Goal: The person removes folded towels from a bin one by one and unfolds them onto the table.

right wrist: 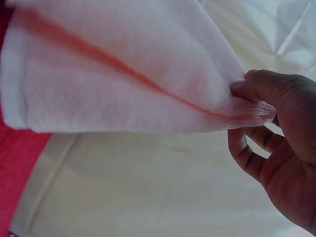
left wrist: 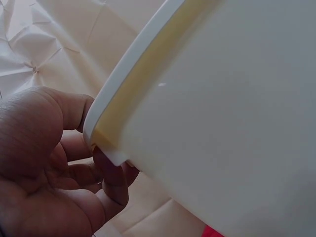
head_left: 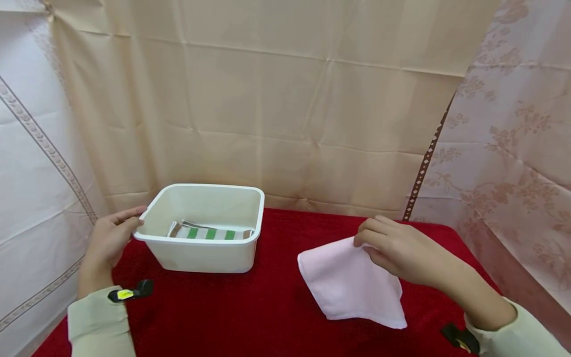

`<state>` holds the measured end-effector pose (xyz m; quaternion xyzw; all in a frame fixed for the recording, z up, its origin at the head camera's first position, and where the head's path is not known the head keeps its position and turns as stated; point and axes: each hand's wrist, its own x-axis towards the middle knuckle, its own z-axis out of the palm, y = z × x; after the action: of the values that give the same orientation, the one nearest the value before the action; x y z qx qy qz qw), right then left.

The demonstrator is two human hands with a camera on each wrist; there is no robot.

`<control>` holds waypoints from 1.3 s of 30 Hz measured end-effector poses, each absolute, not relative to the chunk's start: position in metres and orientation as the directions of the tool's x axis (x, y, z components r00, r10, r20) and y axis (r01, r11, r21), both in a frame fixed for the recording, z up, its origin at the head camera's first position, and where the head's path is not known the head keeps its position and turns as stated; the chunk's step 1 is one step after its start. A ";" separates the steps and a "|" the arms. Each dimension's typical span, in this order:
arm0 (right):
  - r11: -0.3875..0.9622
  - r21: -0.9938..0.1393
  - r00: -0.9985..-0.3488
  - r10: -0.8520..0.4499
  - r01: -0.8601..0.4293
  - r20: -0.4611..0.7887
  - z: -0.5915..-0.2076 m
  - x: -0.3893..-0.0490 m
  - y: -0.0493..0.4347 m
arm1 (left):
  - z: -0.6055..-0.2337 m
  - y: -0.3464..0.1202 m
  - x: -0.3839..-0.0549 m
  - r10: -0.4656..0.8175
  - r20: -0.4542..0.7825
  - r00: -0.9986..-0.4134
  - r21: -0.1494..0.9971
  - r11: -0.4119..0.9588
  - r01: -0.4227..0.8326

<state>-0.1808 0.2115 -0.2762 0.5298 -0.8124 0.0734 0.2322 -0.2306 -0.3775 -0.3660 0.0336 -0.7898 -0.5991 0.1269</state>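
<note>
A white rectangular plastic basin (head_left: 205,255) stands at the left of the red cloth in the head view. My left hand (head_left: 109,238) grips its left rim, and in the left wrist view fingers (left wrist: 111,175) curl under the lip of the basin (left wrist: 222,113). Inside lies a folded cloth (head_left: 211,233) with green, white and brown stripes. To the right, my right hand (head_left: 397,248) pinches a pink washcloth (head_left: 352,287) by one corner, and the rest of it hangs down. The right wrist view shows the pink washcloth (right wrist: 123,74) bunched between thumb and fingers (right wrist: 256,89).
A red plush cloth (head_left: 214,312) covers the table under everything. Beige curtain fabric (head_left: 285,109) hangs behind it. White patterned cloth hangs at the left side (head_left: 35,173), and pinkish floral cloth (head_left: 522,148) at the right.
</note>
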 end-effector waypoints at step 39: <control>0.733 -0.414 -0.840 -0.504 -0.540 0.203 -0.405 -0.334 0.275 | -0.366 -0.378 -0.229 -0.201 0.174 -0.964 0.958 0.263 0.118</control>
<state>-0.3337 0.2752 -0.4054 0.2805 -0.9301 0.2339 0.0384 -0.2294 -0.3784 -0.3662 0.0267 -0.7838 -0.6063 0.1316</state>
